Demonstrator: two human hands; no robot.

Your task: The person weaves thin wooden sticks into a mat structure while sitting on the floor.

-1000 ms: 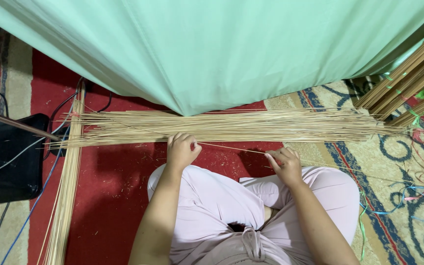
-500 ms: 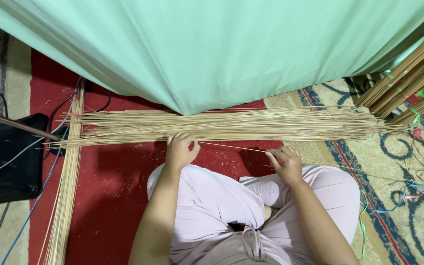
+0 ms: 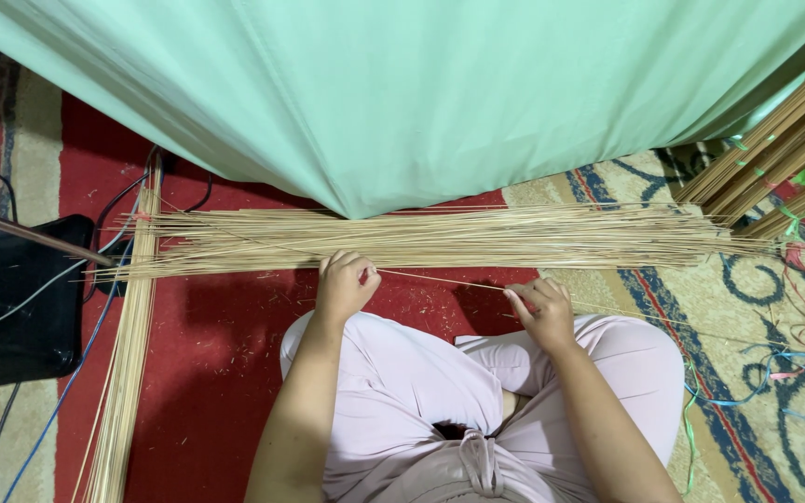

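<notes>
floor: a red carpet (image 3: 225,326) under the person, meeting a beige rug with blue and red scrollwork (image 3: 729,317) on the right; a strip of patterned rug also shows along the left edge.
cloth: a wide pale green sheet (image 3: 421,93) hangs over the far side, its lower fold dipping to the middle of the carpet.
stick pile: a long flat layer of thin tan sticks (image 3: 477,237) lies across the floor just in front of the cloth, from the left part of the carpet onto the rug.
single stick: one thin stick (image 3: 440,278) spans between the two hands, just nearer than the pile.
left hand: left hand (image 3: 345,284) curled closed, pinching one end of the single stick at the pile's near edge.
right hand: right hand (image 3: 540,312) closed, fingertips pinching the same stick further right.
side bundle: another bundle of sticks (image 3: 128,373) runs along the carpet's left side.
corner: thicker bundled canes (image 3: 775,158) lean at the far right.
left edge: a black bag (image 3: 11,307) with cables across it.
</notes>
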